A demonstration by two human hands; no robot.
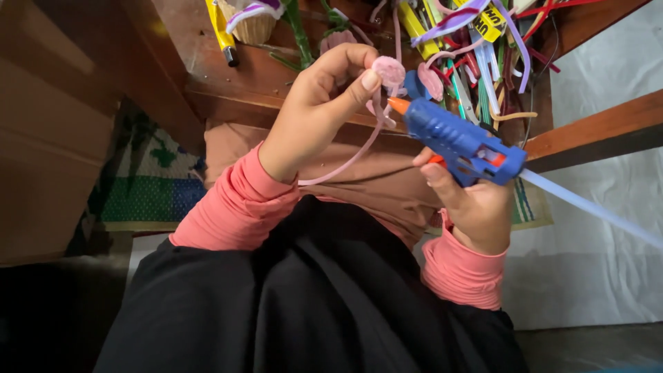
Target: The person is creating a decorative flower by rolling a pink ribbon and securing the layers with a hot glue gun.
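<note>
Surface: a low wooden surface [228, 83] above my lap, piled with coloured strips [483, 41].
Left hand: my left hand [314, 103] is raised, wrist bent, its grip pinched narrow on a pink disc [389, 70]; a pink cord [345, 162] trails down from it.
Right hand: my right hand [473, 204] has its grip wrapped round the blue glue gun [459, 141], finger on the trigger.
Around: a yellow marker [222, 31] lies beyond my left grip.
Pointing: the gun's long axis runs up-left, its orange nozzle [396, 105] just beside the disc, its glue stick [594, 207] trailing out behind.

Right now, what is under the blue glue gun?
Under the blue glue gun is the right hand, gripping its handle, with brown fabric below. The fingers cover most of the handle and trigger. The left hand holds a pink coil near the nozzle.
</note>
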